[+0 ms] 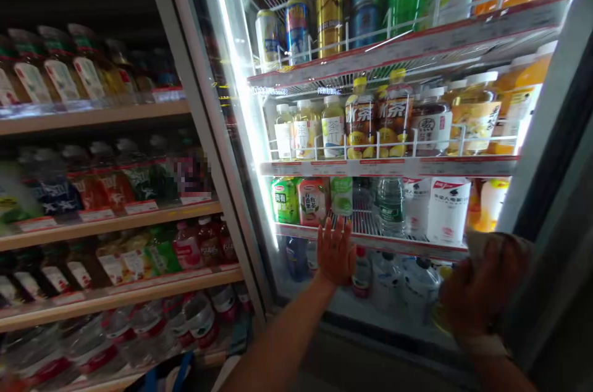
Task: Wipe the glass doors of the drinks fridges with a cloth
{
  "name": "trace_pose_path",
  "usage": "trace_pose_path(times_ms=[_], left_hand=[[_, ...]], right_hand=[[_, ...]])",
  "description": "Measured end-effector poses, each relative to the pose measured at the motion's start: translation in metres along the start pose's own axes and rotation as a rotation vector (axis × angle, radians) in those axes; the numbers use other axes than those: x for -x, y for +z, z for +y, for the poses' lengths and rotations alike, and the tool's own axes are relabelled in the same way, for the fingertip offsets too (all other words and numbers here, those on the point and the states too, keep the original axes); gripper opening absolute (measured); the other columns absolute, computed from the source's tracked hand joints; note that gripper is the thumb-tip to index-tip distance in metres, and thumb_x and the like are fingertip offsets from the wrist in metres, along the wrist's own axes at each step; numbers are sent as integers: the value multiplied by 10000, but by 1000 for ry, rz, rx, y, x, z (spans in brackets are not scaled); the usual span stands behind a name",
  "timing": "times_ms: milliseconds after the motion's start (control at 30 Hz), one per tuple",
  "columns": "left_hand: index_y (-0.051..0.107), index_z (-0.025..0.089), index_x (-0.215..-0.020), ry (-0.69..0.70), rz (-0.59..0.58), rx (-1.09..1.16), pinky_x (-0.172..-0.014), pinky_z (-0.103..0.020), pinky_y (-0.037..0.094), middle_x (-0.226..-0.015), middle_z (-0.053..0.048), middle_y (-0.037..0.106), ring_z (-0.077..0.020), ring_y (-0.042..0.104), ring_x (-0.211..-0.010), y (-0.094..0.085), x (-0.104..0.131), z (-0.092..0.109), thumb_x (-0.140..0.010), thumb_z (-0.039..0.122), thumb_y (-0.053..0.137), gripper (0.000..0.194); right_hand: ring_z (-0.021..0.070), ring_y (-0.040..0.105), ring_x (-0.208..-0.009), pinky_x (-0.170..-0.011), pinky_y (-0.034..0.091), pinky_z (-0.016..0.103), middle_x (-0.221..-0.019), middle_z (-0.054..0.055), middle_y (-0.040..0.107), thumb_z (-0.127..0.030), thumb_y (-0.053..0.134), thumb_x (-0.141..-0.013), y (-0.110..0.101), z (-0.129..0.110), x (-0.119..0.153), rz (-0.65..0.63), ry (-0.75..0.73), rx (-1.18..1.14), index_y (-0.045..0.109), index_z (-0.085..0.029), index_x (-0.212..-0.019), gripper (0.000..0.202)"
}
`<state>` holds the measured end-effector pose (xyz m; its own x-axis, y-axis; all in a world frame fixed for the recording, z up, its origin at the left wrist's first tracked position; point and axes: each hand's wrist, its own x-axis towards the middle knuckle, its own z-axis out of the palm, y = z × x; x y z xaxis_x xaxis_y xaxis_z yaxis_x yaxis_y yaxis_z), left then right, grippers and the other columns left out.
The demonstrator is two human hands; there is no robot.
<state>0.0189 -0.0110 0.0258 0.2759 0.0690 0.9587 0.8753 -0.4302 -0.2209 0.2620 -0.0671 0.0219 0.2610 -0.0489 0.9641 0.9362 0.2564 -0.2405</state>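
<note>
My left hand is spread flat, fingers pointing up, against what looks like the glass door of a lit drinks cooler. Behind its fingertips show a green carton and a red drink carton. Over at the lower right, my right hand is closed on a pale cloth, pressed up against the glass near the door's right edge. Motion blur softens this hand, and its fingers partly cover the cloth. White packs stand on the shelf just above and left of it.
Cooler shelves hold bottles and cans, among them iced tea bottles and a gold can. On the left, an open wooden shelf unit carries rows of bottles. Large water bottles fill its bottom level, by a blue-edged object.
</note>
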Motion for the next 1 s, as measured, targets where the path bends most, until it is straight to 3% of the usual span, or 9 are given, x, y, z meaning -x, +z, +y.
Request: trace_pose_path(times_ms=[133, 300, 433, 533, 667, 800, 900, 1000], left_hand=[[255, 116, -1513, -1, -15, -17, -1176, -471, 246, -1552, -116, 346, -285, 210, -1472, -1, 0, 0, -935, 268, 356, 606], [284, 108, -1503, 16, -20, -40, -1172, -478, 247, -1547, -130, 353, -293, 223, -1467, -2, 1, 1, -957, 311, 331, 584], [269, 111, -1508, 20, -18, -53, -1174, -471, 248, -1561, -113, 331, -287, 213, -1471, -3, 0, -1, -974, 314, 268, 571], [241, 124, -1517, 12, -20, -50, -1174, -474, 249, -1554, -112, 345, -281, 210, -1472, -3, -1, -2, -967, 306, 306, 583], [220, 118, -1522, -15, -39, -12, -1176, -481, 240, -1559, -125, 327, -285, 206, -1473, 0, 10, 4, -933, 259, 364, 622], [197, 127, -1529, -75, -57, -20, -1158, -510, 257, -1569, -140, 294, -312, 204, -1471, 8, 37, 20, -907, 264, 407, 670], [227, 110, -1520, -47, -48, -29, -1154, -531, 248, -1573, -160, 269, -339, 215, -1464, 13, 52, 26, -900, 292, 432, 678], [250, 101, -1513, -42, -64, -31, -1161, -532, 231, -1574, -163, 264, -346, 211, -1464, 16, 56, 25, -897, 301, 449, 678]], right_hand=[[390, 363, -1396, -1158, 297, 605, -1547, 113, 357, -86, 516, -872, 20, -44, 22, -37, -50, -88, 360, -220, -1493, 654], [334, 314, -1433, -1152, 342, 545, -1563, 73, 334, -70, 485, -879, 33, -79, 55, -238, -249, -148, 308, -277, -1508, 685], [287, 267, -1456, -1185, 294, 482, -1530, 79, 398, -54, 476, -879, 29, -79, 55, -359, -364, -133, 281, -268, -1517, 701], [257, 309, -1441, -1196, 257, 468, -1499, 56, 449, -32, 432, -886, 20, -59, 39, -398, -364, -110, 286, -313, -1511, 701], [327, 326, -1427, -1180, 241, 569, -1538, 63, 387, -69, 481, -879, 5, -14, 13, -204, -222, -18, 319, -307, -1499, 684], [404, 378, -1383, -1124, 324, 631, -1513, 123, 414, -114, 539, -855, -4, 18, -8, 18, -104, 18, 374, -243, -1484, 663], [441, 390, -1363, -1109, 328, 666, -1517, 156, 396, -139, 559, -845, -4, 18, -14, 46, -8, 5, 346, -211, -1500, 692], [460, 376, -1363, -1098, 315, 694, -1520, 170, 383, -145, 546, -844, 6, -2, -9, 93, 32, -11, 360, -178, -1494, 677]])
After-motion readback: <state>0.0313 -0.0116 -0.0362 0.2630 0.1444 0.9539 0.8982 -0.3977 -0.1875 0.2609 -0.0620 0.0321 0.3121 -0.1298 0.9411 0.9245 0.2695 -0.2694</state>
